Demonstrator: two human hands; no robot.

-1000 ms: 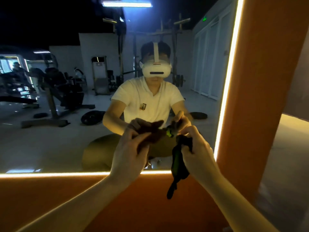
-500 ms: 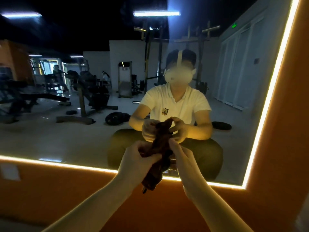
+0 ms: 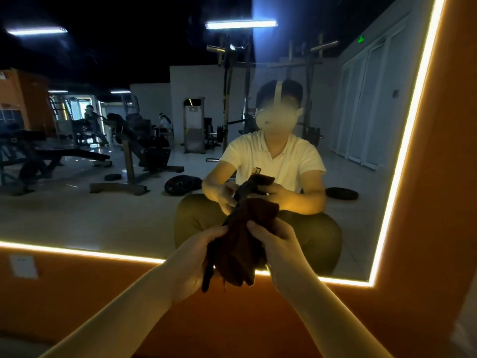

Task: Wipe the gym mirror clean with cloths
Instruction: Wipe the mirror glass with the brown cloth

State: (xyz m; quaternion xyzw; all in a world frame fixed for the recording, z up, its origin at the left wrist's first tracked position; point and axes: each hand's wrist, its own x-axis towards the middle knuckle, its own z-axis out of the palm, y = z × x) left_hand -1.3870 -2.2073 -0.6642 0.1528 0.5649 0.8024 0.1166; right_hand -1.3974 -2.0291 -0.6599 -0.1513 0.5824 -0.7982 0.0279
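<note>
1. Cloths [image 3: 242, 244], darkly bunched, hang long-axis-down between both hands, near the lower edge of the mirror [image 3: 103, 215].
2. Left hand [image 3: 191, 264] and right hand [image 3: 280, 251] grip opposite sides, fingers [image 3: 258, 228] curled round them; the glass lies straight ahead, equally near both.

An orange wall [image 3: 438, 202] stood before me, edged by a glowing warm light strip [image 3: 402, 151], with a white wall plate [image 3: 23, 266] low on its left. I saw dark weight machines [image 3: 134, 151] on a pale floor [image 3: 77, 215], a black weight plate [image 3: 341, 193] lying flat at the right, a tube light [image 3: 241, 24] overhead and a green sign [image 3: 360, 38] above white doors [image 3: 366, 120].
</note>
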